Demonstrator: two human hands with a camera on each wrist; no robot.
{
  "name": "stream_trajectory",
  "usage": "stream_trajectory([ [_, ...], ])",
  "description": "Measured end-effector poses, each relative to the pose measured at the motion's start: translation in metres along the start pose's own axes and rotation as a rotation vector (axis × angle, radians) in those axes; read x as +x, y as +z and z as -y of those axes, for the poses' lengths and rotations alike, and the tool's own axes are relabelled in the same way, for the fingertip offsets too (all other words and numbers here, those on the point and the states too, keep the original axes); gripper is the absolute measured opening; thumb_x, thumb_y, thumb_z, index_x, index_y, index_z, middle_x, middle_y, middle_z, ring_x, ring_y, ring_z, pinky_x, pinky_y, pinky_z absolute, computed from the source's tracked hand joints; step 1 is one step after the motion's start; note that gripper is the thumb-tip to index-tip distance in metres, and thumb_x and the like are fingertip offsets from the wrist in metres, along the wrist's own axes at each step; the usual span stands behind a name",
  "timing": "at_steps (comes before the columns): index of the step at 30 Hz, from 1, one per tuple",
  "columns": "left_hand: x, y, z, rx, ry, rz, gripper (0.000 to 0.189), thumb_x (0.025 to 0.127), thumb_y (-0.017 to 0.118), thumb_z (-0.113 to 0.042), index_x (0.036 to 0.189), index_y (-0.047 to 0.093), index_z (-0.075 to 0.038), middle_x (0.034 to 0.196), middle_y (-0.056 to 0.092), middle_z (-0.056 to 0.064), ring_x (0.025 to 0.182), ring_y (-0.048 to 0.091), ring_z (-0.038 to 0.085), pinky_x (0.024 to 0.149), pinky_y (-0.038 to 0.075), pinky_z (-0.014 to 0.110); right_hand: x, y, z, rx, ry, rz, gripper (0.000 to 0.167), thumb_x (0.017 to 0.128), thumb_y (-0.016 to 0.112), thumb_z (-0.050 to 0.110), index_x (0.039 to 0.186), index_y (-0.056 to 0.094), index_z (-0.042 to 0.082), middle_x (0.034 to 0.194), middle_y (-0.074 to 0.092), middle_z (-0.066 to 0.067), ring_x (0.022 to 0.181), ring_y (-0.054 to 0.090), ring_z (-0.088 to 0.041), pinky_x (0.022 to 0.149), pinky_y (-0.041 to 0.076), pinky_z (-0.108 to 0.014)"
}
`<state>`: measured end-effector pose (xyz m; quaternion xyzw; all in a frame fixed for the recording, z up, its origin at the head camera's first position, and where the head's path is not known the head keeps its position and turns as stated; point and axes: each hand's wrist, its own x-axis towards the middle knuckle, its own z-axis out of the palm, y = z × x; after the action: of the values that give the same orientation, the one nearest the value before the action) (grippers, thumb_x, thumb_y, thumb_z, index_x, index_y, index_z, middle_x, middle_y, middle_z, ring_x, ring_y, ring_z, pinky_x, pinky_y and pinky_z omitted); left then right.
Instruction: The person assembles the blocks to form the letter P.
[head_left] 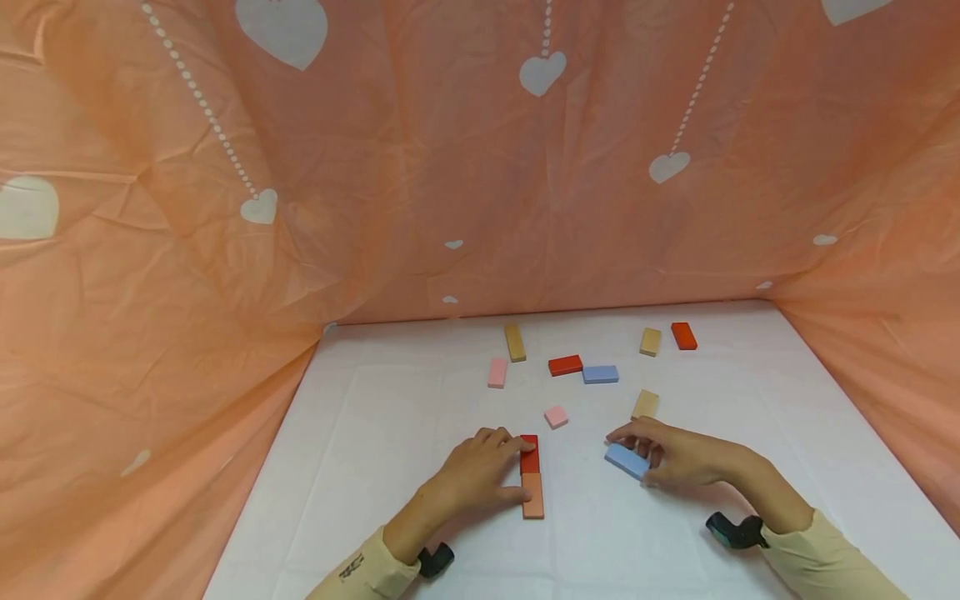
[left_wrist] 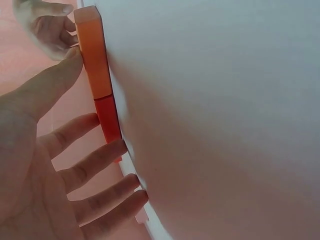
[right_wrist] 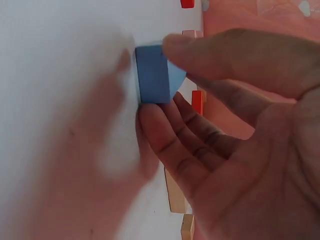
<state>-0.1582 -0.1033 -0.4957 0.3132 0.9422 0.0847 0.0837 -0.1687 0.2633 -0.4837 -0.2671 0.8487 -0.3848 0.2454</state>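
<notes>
A tan block [head_left: 647, 403] is seen just beyond the right hand [head_left: 686, 454], where a blue block [head_left: 626, 462] is finger-pinched, long axis slanting thumbward; the left hand [head_left: 474, 473] is spread-fingered.

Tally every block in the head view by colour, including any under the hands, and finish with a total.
Red blocks: 3
Tan blocks: 3
Blue blocks: 2
Pink blocks: 2
Orange block: 1
Total: 11
</notes>
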Motion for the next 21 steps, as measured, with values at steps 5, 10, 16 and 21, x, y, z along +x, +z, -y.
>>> stream_trajectory([
  [5,0.000,0.000,0.000,0.004,0.004,0.000,0.067,0.091,0.082,-0.057,0.147,0.062,-0.025,0.131,0.064,0.000,0.125,0.059,0.023,0.101,0.056,0.041,0.000,0.002,0.001,-0.008,-0.021,0.009,0.062,0.091,0.077,-0.001,0.149,0.057,0.012,0.127,0.054,-0.008,0.105,0.058,-0.019,0.088,0.054,-0.024],
  [10,0.000,0.000,0.000,0.008,0.007,-0.004,0.067,0.091,0.081,-0.057,0.147,0.062,-0.025,0.130,0.064,0.000,0.125,0.059,0.023,0.101,0.056,0.040,0.002,0.003,0.001,-0.025,-0.056,-0.003,0.058,0.090,0.074,-0.005,0.145,0.059,0.008,0.127,0.054,-0.008,0.104,0.057,-0.017,0.088,0.055,-0.024],
  [16,0.000,0.000,0.000,0.011,0.009,-0.008,0.067,0.092,0.081,-0.057,0.148,0.061,-0.025,0.131,0.064,0.000,0.126,0.059,0.023,0.104,0.055,0.042,0.007,0.005,0.000,-0.058,-0.064,-0.032,0.054,0.092,0.081,0.005,0.141,0.058,0.006,0.116,0.055,-0.005,0.096,0.058,-0.014,0.084,0.055,-0.025],
  [21,-0.001,-0.001,0.000,0.004,0.017,-0.016,0.067,0.092,0.081,-0.056,0.148,0.061,-0.023,0.133,0.063,0.001,0.124,0.059,0.021,0.104,0.055,0.040,0.014,0.007,0.001,-0.107,-0.095,-0.094,0.055,0.089,0.088,0.018,0.134,0.059,0.004,0.108,0.058,-0.001,0.093,0.059,-0.012,0.082,0.056,-0.025],
])
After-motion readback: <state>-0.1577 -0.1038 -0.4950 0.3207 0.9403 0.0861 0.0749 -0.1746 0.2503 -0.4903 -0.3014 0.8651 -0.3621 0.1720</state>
